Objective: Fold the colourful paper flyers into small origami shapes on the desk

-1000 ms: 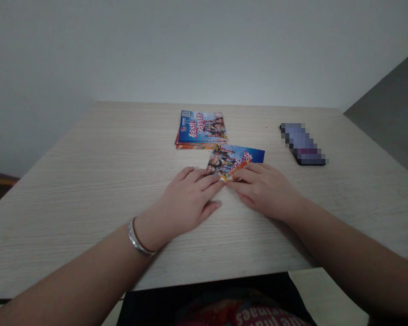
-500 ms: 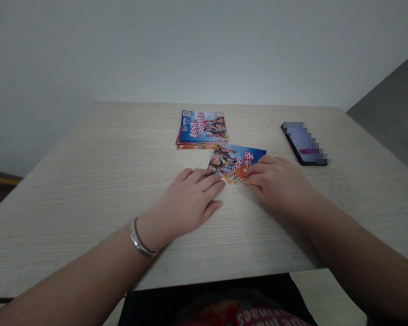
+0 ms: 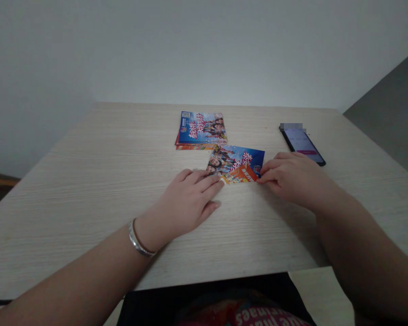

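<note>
A colourful printed leaflet (image 3: pixel 236 158) lies on the table, its blue side facing up. Along its near edge an orange flap (image 3: pixel 242 174) is folded over onto the blue print. My left hand (image 3: pixel 190 197) rests on the near left corner with fingers stretched out. At the near right corner my right hand (image 3: pixel 292 179) pinches the folded edge between thumb and fingers. Just behind, touching or almost touching the leaflet, sits a stack of similar leaflets (image 3: pixel 202 128), with orange edges showing below the top one.
A black smartphone (image 3: pixel 302 144) with its screen lit lies to the right, beyond my right hand. The pale wood-grain table (image 3: pixel 88 181) meets a white wall (image 3: pixel 204 54) at the back. Dark printed clothing (image 3: pixel 211 303) shows at the near edge.
My right hand has slid right along the folded edge to the corner, uncovering more of the orange flap. My left hand stays in place on the leaflet.
</note>
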Demonstrator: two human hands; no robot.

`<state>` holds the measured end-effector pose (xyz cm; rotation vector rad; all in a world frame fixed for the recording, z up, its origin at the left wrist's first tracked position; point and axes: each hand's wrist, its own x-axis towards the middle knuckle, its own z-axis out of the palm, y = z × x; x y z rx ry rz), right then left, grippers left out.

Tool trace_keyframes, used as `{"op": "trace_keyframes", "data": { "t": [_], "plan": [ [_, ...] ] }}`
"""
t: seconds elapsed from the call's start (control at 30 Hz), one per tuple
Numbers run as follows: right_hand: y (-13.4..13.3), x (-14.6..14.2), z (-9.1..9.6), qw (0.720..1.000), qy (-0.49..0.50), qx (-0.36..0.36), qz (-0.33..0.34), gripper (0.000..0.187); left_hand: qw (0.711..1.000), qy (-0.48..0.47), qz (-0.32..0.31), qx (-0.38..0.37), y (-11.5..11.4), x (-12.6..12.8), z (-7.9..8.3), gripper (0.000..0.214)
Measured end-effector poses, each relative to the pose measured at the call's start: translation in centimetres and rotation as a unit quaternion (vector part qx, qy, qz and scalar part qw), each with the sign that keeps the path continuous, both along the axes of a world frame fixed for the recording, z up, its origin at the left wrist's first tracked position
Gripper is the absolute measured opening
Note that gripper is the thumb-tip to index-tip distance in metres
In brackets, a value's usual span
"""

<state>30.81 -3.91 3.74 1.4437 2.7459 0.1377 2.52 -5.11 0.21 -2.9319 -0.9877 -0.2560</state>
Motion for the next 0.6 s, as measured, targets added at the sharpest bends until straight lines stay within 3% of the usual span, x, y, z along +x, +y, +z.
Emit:
{"op": "trace_keyframes", "data": {
  "t": [0.3,0.43,0.6],
  "plan": [
    [0.3,0.3,-0.3,0.999,0.026,-0.011,0.020,0.027,1.000,0.002,-0.004,0.008,0.0,0.2,0.2,0.040],
    [0.5,0.8,-0.4,0.999,0.043,0.023,-0.016,0.027,1.000,-0.002,0.004,0.017,0.1,0.1,0.4,0.035],
    [0.3,-1.0,-1.2,0.975,0.207,0.083,-0.014,0.022,0.999,-0.011,0.034,0.022,0.8,-0.1,0.6,0.024]
  ]
}}
